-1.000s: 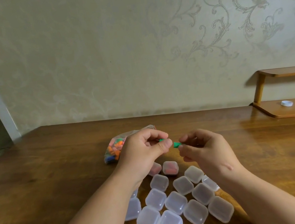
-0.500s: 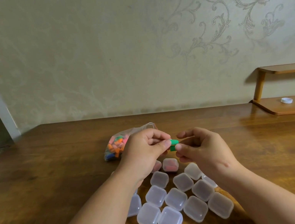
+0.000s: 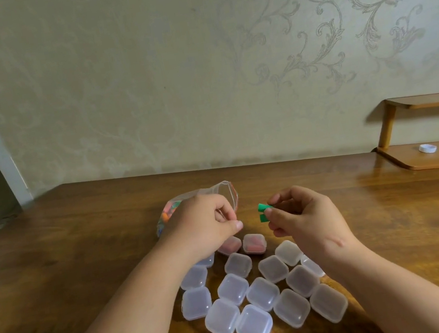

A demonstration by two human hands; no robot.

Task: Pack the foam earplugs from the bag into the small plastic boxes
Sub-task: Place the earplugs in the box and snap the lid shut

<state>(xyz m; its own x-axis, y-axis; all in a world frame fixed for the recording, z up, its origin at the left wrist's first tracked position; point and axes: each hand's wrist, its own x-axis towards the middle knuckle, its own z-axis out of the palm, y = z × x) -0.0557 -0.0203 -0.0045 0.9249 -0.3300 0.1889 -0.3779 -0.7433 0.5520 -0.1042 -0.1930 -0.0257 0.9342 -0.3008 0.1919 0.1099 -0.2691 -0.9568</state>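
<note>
Wooden table [image 3: 83,261] fills the lower frame; centre right, my right hand [image 3: 299,217] pinches two green earplugs [image 3: 263,212] above the boxes [image 3: 263,294], lids seemingly closed. My left hand [image 3: 205,227] is curled, seemingly empty, before the bag [image 3: 173,211] at centre. I judge the springy foam could slip out while I open a lid one-handed.

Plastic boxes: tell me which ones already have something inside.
The two at the cluster's far edge: one fully visible box and its left neighbour, partly behind the left hand. Both show reddish contents; the others look clear.
</note>
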